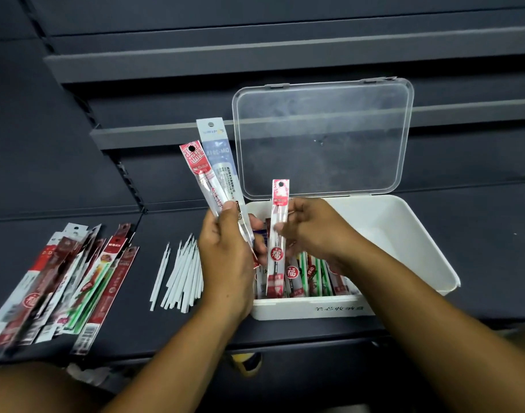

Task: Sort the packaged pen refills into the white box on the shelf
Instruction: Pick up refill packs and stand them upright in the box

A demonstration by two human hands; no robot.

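Sorting looks about midway: the left hand grips two refill packets, and the right hand pinches one red packet over the white box, where a row of packets already stands. A pile of packets and loose white refills wait on the dark shelf. The clear lid stands raised, with grey shelving behind.

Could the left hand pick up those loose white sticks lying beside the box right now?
Probably not yet: the left hand is gripping two packets, though the white sticks lie uncovered right beside it.
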